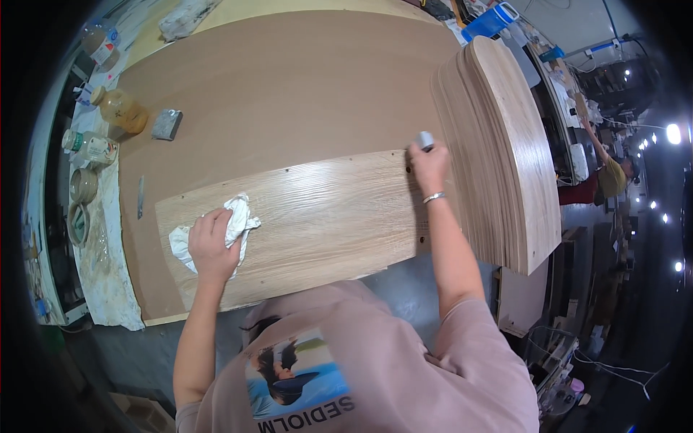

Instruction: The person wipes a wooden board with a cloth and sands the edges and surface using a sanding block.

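A wood-grain panel point(328, 213) with small holes along its edges lies across the near part of the brown work board point(303, 86). My left hand point(211, 242) is closed over a crumpled white cloth point(242, 220), pressing it on the panel's left end. At the panel's far right corner, my right hand point(432, 164) grips a small grey-and-white object point(424, 138), whose lower part my fingers hide. I cannot make out its exact kind. A dark hole shows in the panel just beside that hand.
Right of the panel rises a tall stack of similar boards point(498, 144). Along the left stand a jar of amber liquid point(123, 112), a green-capped bottle point(94, 146) and open tins point(83, 185). A grey block point(167, 124) sits nearby. Another person point(610, 180) is at the far right.
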Available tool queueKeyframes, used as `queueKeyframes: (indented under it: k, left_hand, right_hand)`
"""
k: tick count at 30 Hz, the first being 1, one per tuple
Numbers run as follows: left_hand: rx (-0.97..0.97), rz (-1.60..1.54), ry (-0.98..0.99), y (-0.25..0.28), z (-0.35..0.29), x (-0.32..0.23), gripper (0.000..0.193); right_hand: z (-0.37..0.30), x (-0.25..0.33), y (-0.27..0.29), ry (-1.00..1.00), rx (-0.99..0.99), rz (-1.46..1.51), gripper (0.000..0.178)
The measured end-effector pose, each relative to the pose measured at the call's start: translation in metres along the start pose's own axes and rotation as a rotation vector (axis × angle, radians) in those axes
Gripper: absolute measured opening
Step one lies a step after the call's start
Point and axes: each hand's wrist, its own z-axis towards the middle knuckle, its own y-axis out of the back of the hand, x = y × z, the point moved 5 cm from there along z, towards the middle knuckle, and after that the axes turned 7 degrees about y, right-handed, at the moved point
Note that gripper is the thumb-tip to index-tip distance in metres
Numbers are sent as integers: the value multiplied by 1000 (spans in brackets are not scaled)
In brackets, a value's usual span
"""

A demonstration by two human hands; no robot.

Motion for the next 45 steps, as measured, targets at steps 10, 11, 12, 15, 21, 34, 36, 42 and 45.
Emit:
queueKeyframes:
  k: [10, 11, 12, 15, 21, 34, 36, 42, 45]
  left_hand:
    - [-11, 26, 4, 0, 3, -4, 45]
    - [-8, 27, 1, 0, 3, -4, 45]
    - [-12, 35, 7, 1, 1, -3, 45]
    - [-10, 45, 13, 1, 1, -5, 44]
    - [3, 48, -11, -7, 2, -9, 44]
    - [12, 71, -14, -8, -3, 4, 46]
    - [26, 68, -16, -11, -4, 3, 46]
    - [9, 87, -27, -16, -8, 11, 46]
    - [17, 84, -35, -17, -7, 7, 44]
  right_hand:
    - [23, -53, 20, -28, 264, 579, 22]
    - [16, -58, 26, -32, 263, 581, 22]
    - [8, -67, 31, -50, 352, 566, 24]
    - [-9, -88, 46, -37, 452, 565, 26]
    - [31, -63, 28, 61, 372, 643, 25]
    - [-149, -157, 128, 144, 540, 475, 29]
    - [-169, -154, 135, 167, 548, 454, 28]
    - [-184, -130, 130, 97, -141, 458, 28]
    - [-197, -111, 116, 129, -240, 374, 30]
